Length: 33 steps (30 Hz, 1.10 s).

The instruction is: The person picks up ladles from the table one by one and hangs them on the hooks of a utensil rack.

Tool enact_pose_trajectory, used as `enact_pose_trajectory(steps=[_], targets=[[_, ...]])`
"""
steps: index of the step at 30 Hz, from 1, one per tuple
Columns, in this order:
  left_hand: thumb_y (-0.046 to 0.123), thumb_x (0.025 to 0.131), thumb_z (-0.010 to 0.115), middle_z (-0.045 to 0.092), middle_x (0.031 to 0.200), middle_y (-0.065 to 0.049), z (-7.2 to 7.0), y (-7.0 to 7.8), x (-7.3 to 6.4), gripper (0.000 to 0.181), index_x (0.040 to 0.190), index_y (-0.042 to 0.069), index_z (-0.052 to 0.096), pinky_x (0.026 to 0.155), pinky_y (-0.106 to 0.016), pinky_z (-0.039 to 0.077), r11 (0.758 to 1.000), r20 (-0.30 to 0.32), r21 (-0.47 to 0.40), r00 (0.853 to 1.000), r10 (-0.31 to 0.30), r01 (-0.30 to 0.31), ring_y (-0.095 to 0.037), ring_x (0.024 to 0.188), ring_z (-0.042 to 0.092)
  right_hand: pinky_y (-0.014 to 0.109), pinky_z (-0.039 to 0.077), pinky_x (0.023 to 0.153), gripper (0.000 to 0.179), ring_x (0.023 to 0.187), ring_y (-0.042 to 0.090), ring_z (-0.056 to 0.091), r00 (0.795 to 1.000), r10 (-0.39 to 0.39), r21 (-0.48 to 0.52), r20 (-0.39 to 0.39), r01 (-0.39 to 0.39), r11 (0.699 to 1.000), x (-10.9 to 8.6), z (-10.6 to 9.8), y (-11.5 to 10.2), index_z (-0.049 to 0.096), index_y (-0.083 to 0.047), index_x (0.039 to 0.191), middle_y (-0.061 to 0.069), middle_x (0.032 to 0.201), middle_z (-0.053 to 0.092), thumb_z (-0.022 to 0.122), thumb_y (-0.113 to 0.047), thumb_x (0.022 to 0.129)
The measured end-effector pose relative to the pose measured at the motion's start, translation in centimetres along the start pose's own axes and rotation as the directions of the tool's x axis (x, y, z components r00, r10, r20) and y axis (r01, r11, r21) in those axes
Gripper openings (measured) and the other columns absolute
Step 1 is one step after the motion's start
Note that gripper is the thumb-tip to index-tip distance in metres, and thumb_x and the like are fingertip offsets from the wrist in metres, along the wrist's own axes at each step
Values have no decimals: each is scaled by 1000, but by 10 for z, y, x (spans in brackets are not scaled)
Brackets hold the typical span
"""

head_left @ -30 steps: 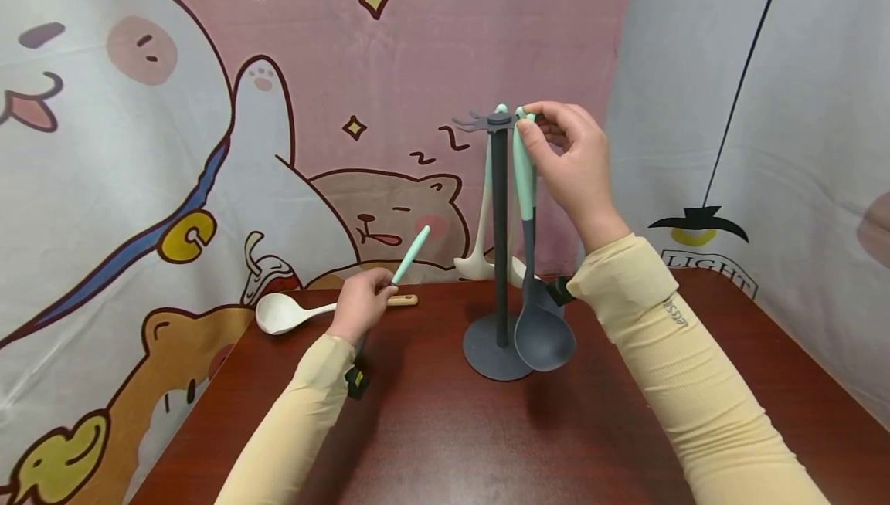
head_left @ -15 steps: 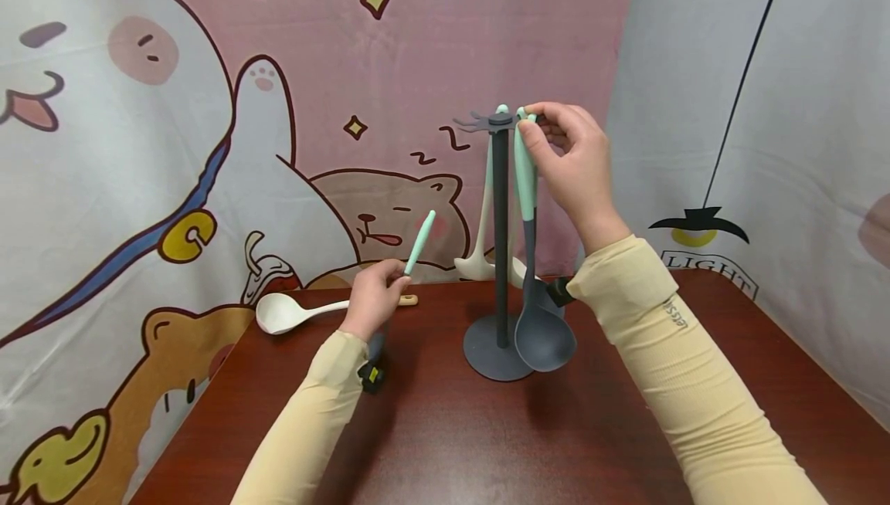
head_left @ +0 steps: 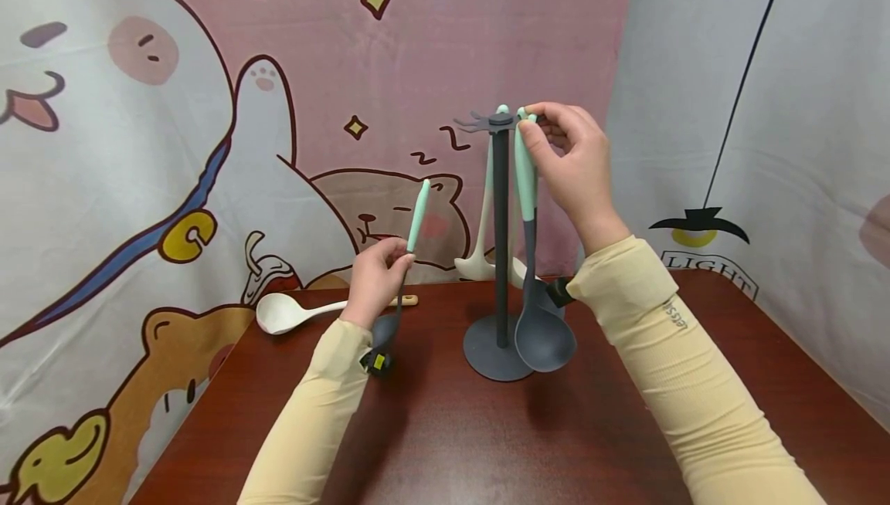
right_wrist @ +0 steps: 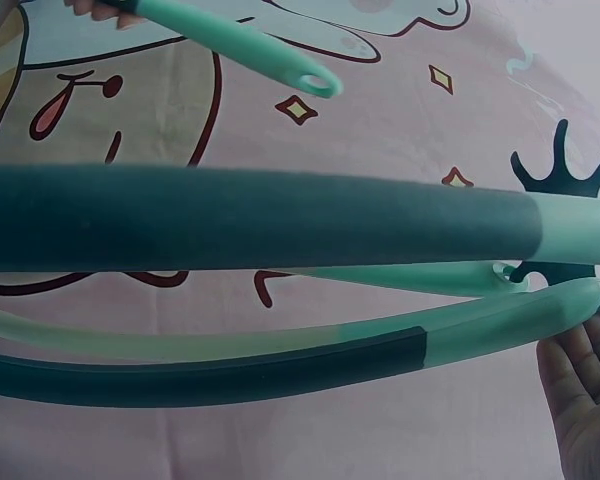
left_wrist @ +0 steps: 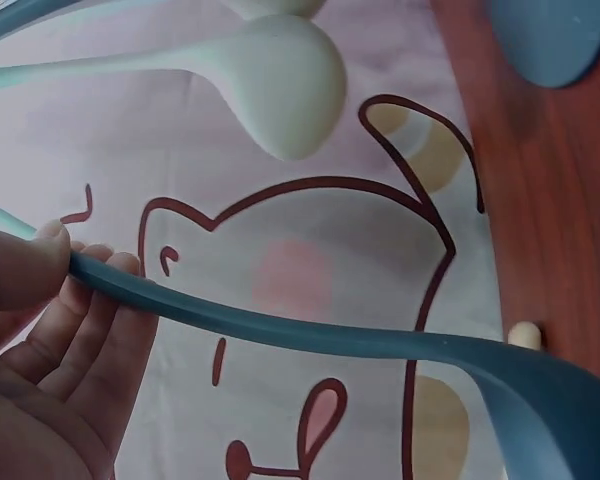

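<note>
My left hand (head_left: 375,281) holds a dark grey cooking utensil with a mint handle (head_left: 419,215), its handle pointing up. The utensil's shaft (left_wrist: 280,328) crosses the left wrist view; its wide head is only partly seen there, so I cannot tell its kind. My right hand (head_left: 572,161) pinches the mint handle top of a dark grey ladle (head_left: 545,341) at the hooks of a grey utensil stand (head_left: 501,235). Behind that ladle hangs another dark grey utensil, mostly hidden. Cream utensils (head_left: 476,265) with mint handles hang at the stand's far side.
A white ladle (head_left: 280,313) with a wooden handle end lies on the dark red table (head_left: 452,443), partly behind my left hand. Unfilled hooks (head_left: 473,123) stick out at the stand's left. A printed cloth (head_left: 431,49) hangs behind the table.
My left hand has risen and moved a little right with the utensil, whose handle now stands more upright and whose dark head shows more. My right hand stays at the ladle's handle top.
</note>
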<state>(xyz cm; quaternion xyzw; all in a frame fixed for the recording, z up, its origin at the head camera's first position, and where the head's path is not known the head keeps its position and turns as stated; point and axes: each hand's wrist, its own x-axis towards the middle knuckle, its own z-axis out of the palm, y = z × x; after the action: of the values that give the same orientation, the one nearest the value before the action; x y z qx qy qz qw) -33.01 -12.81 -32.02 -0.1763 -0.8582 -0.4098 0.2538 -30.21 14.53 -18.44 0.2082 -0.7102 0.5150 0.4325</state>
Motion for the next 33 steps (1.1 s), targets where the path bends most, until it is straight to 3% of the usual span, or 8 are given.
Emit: enact_pose_trajectory(steps=[11,33], targets=[[12,94,70,69,85,-6,-1,13,5,10,101,7,73,69,-37,52,996,-38,-88,999,-21,18,-20,76,62,22,48,85,26,89,9,56,1000,7,-11,1,-7,1000,-1,0,1,69,3,116,-5,100,56,64,-13,96],[14,95,69,71,87,-5,1,40,24,14,106,8,74,69,-35,52,979,-111,-203,994,12,-34,-18,78,65,22,48,86,27,90,10,56,1000,24,0,2,-24,1000,-3,0,-7,69,4,116,-2,101,57,64,-14,96]])
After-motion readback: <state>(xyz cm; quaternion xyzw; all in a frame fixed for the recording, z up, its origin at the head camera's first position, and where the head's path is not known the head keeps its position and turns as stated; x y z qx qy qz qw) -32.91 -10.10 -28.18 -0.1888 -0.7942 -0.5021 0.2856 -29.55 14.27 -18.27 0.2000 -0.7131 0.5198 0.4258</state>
